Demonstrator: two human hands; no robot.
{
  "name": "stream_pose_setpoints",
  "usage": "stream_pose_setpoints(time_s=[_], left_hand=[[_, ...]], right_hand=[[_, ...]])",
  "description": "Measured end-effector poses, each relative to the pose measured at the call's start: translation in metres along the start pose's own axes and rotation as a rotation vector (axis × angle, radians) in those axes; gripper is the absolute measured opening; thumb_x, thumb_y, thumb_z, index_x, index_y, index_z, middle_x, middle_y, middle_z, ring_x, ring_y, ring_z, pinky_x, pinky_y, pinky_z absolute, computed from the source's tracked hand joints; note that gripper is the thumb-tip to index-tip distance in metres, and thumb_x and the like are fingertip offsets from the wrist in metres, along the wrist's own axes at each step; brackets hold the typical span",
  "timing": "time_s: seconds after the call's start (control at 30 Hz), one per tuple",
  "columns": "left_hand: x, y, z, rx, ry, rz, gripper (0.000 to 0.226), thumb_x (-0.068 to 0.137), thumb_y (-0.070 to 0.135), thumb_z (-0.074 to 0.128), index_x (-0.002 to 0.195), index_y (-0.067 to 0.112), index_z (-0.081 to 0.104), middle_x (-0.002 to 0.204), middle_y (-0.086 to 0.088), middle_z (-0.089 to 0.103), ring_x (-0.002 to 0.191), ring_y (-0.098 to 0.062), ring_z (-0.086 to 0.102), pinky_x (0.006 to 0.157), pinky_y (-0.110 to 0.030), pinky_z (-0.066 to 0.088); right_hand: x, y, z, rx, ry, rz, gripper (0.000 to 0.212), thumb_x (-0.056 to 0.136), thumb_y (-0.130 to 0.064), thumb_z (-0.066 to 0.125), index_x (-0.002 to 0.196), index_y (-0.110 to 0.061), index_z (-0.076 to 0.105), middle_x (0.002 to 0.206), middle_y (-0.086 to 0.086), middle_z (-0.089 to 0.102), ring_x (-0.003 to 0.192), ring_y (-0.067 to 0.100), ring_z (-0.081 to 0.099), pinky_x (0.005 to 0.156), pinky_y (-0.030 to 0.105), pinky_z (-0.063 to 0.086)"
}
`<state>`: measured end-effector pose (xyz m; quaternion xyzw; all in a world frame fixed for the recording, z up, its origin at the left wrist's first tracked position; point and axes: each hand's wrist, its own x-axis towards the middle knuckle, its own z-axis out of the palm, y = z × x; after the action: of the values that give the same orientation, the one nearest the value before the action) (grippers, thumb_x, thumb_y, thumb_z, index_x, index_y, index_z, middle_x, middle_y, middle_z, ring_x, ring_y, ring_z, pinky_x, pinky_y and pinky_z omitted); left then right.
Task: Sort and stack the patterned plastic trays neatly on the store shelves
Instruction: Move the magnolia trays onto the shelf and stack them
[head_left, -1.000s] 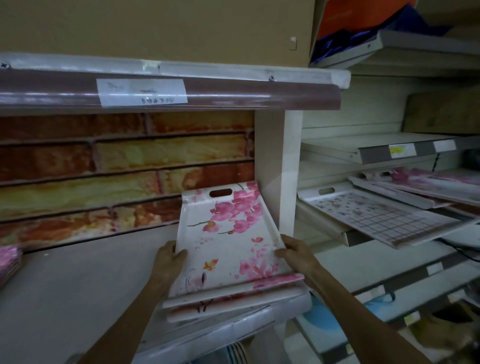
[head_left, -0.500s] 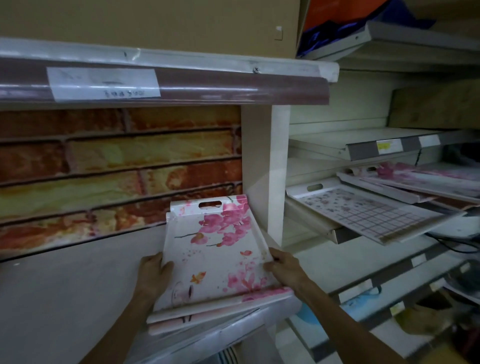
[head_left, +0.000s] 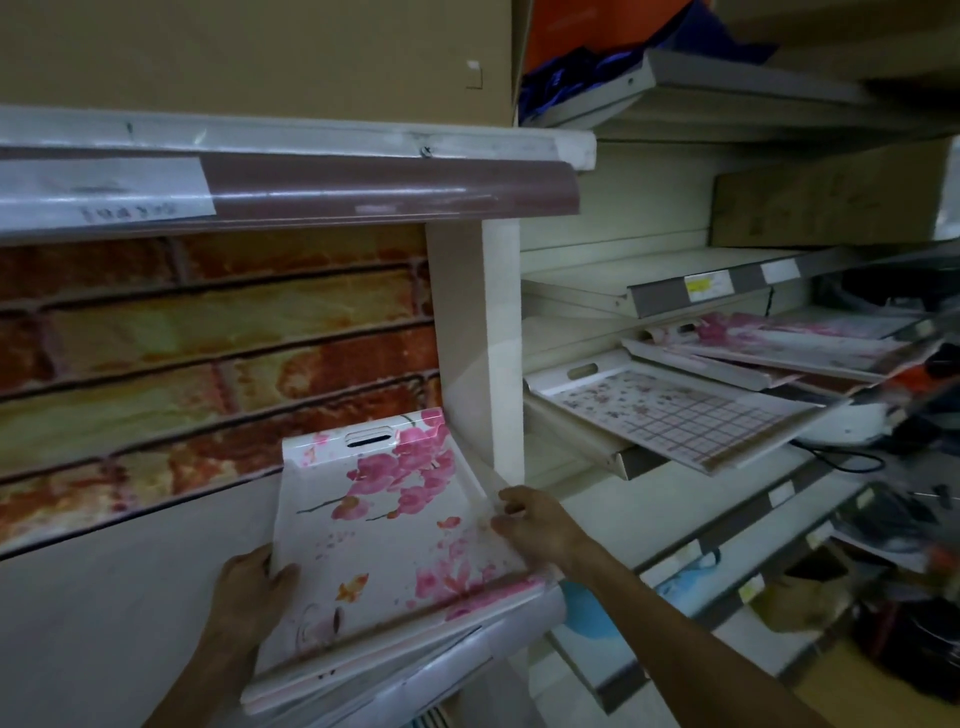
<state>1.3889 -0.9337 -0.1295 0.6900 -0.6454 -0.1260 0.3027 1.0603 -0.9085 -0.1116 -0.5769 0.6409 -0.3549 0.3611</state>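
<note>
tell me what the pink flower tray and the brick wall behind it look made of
Pink flower tray: likely glossy printed plastic, with a thin moulded rim and a cut handle slot. Brick wall: probably a printed panel or wallpaper, not real brick; it looks flat and smooth.

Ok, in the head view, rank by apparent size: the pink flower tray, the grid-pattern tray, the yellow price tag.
1. Pink flower tray, though it lies nearest the camera, so its lead over the next is unsure.
2. Grid-pattern tray.
3. Yellow price tag, clearly smallest.
</note>
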Motion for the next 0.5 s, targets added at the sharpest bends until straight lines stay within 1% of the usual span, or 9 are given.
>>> stream_pose_setpoints(time_s=[0.1,0.17,0.23,0.27,0.3,0.33,0.37,0.43,0.5], left_hand=[[0.005,0.0,-0.004,0.058,-0.042,-0.011,0.034,0.088,0.008,0.066,0.118,-0.007,0.064,0.115,-0.026,0.069,0.106,-0.042,0.064,0.091,-0.042,0.049],[0.01,0.004,-0.006,0.097,0.028,-0.015,0.038,0.085,0.007,0.07,0.119,-0.008,0.063,0.117,-0.03,0.066,0.109,-0.046,0.06,0.096,-0.046,0.047],[0.014,0.014,-0.007,0.06,0.143,0.038,0.033,0.083,0.002,0.07,0.115,-0.007,0.066,0.114,-0.032,0.067,0.105,-0.046,0.062,0.096,-0.047,0.046],[0.013,0.022,-0.007,0.005,0.183,0.084,0.027,0.083,-0.001,0.069,0.11,-0.006,0.069,0.111,-0.031,0.068,0.099,-0.036,0.067,0.094,-0.04,0.048],[0.012,0.034,-0.007,-0.066,0.211,0.128,0.021,0.084,-0.003,0.068,0.105,-0.006,0.071,0.106,-0.029,0.071,0.088,-0.012,0.072,0.089,-0.026,0.05],[0.009,0.047,-0.005,-0.142,0.232,0.168,0.017,0.085,-0.005,0.067,0.101,-0.005,0.072,0.101,-0.025,0.072,0.075,0.009,0.067,0.078,-0.005,0.045],[0.006,0.06,-0.002,-0.208,0.236,0.194,0.015,0.086,-0.005,0.065,0.099,-0.003,0.072,0.097,-0.022,0.072,0.068,0.022,0.059,0.068,0.005,0.039],[-0.003,0.091,0.008,-0.293,0.21,0.229,0.014,0.089,0.0,0.064,0.099,0.004,0.071,0.093,-0.015,0.072,0.065,0.03,0.052,0.062,0.008,0.034],[-0.014,0.127,0.02,-0.309,0.161,0.272,0.013,0.091,0.005,0.062,0.1,0.009,0.07,0.095,-0.01,0.071,0.069,0.03,0.053,0.065,0.007,0.033]], right_hand=[[-0.009,-0.009,-0.025,0.015,0.117,-0.078,0.04,0.091,-0.025,0.064,0.128,-0.013,0.057,0.121,0.005,0.061,0.106,0.017,0.059,0.081,0.02,0.047],[-0.019,-0.015,-0.045,0.032,0.171,-0.132,0.033,0.092,-0.024,0.063,0.123,-0.014,0.061,0.114,0.001,0.064,0.097,0.013,0.061,0.075,0.017,0.048],[-0.03,-0.018,-0.065,0.02,0.24,-0.203,0.027,0.093,-0.022,0.062,0.119,-0.014,0.064,0.105,-0.005,0.063,0.092,0.007,0.061,0.074,0.013,0.046],[-0.035,-0.018,-0.076,0.01,0.276,-0.243,0.024,0.093,-0.021,0.062,0.116,-0.014,0.065,0.101,-0.007,0.063,0.089,0.004,0.061,0.074,0.01,0.045],[-0.041,-0.018,-0.087,-0.003,0.308,-0.28,0.021,0.093,-0.02,0.062,0.113,-0.013,0.067,0.098,-0.008,0.063,0.086,0.001,0.06,0.072,0.006,0.044],[-0.046,-0.017,-0.098,-0.013,0.333,-0.305,0.02,0.093,-0.019,0.062,0.111,-0.013,0.067,0.096,-0.008,0.064,0.084,0.0,0.06,0.07,0.003,0.044],[-0.051,-0.016,-0.109,-0.014,0.355,-0.318,0.018,0.093,-0.02,0.062,0.109,-0.013,0.068,0.095,-0.007,0.065,0.083,0.001,0.061,0.069,0.003,0.044],[-0.062,-0.011,-0.134,0.003,0.396,-0.339,0.015,0.093,-0.021,0.062,0.106,-0.016,0.068,0.092,-0.008,0.067,0.084,0.006,0.064,0.07,0.01,0.047],[-0.072,-0.003,-0.161,0.016,0.422,-0.363,0.01,0.092,-0.022,0.062,0.1,-0.022,0.068,0.088,-0.011,0.068,0.084,0.006,0.065,0.072,0.016,0.05]])
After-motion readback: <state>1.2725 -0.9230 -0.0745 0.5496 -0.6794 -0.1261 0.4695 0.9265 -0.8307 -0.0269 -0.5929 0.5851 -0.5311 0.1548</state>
